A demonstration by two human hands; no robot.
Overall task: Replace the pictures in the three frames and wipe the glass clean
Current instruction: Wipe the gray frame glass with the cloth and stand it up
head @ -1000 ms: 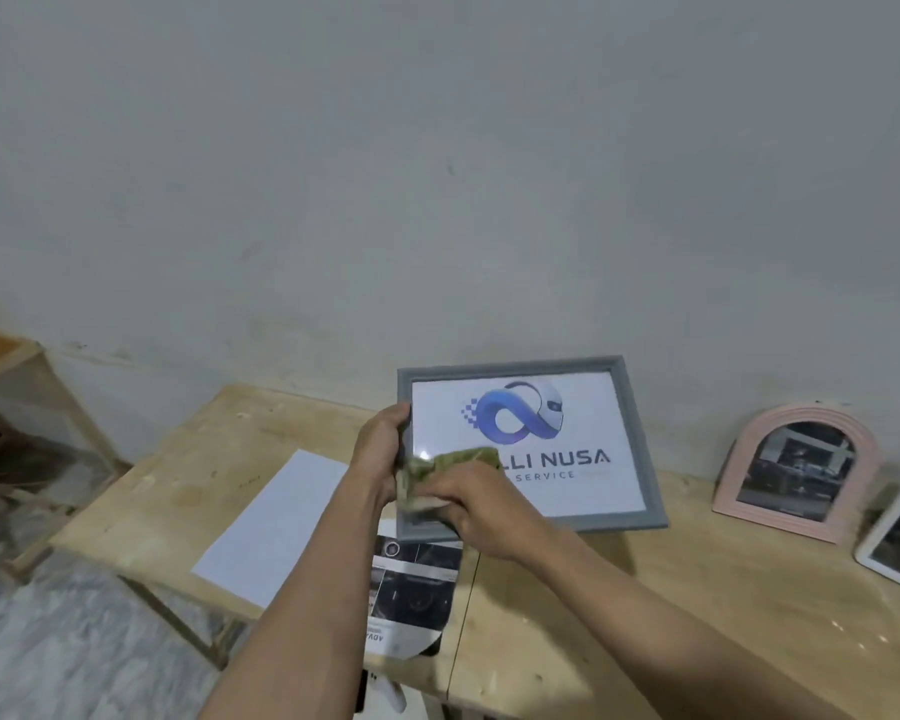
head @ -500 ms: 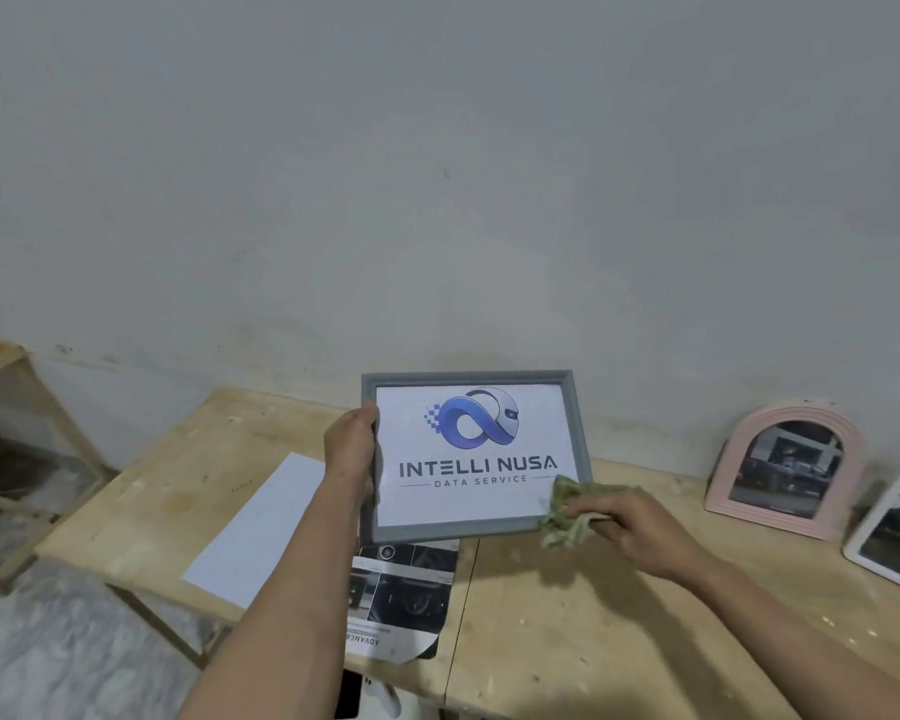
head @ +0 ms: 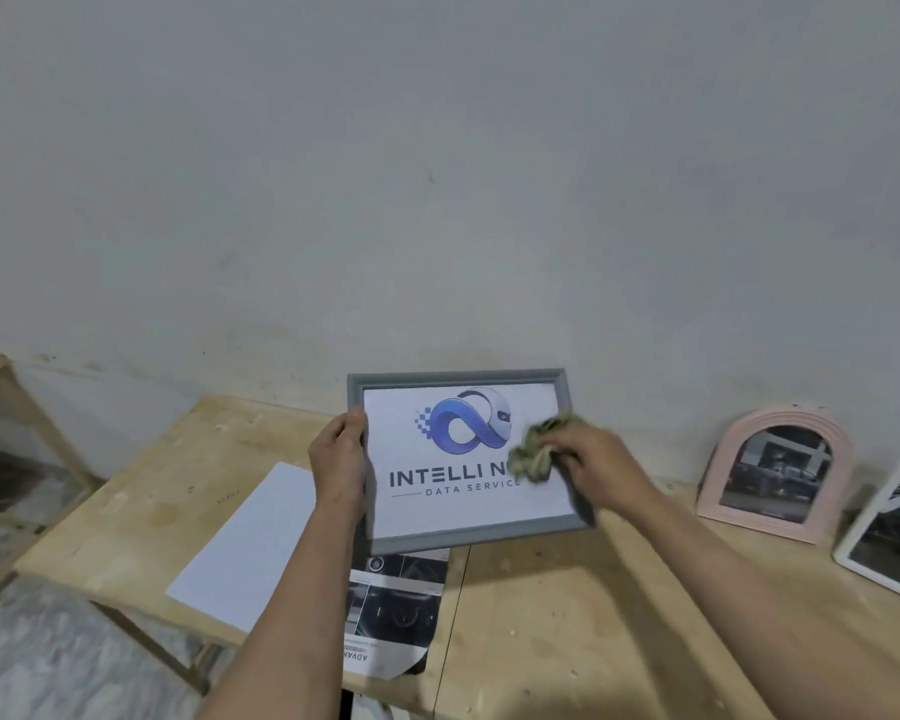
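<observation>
Left grip [head: 340, 456] clasping grey frame [head: 458, 379] edge, right grip [head: 596, 462] pinching cloth [head: 533, 452] on glass

A pale wooden worktop [head: 567, 615] stands against a grey-white wall [head: 437, 174]. At nine o'clock, a wooden stand [head: 1, 387] sits over a marbled floor [head: 48, 662].

three frames: one grey [head: 458, 379], one pink arched [head: 775, 470], one white [head: 884, 532]. one cloth [head: 536, 449]. one blank sheet [head: 245, 548]. one printed picture [head: 396, 610]. two hands: left [head: 339, 459], right [head: 598, 459].
</observation>
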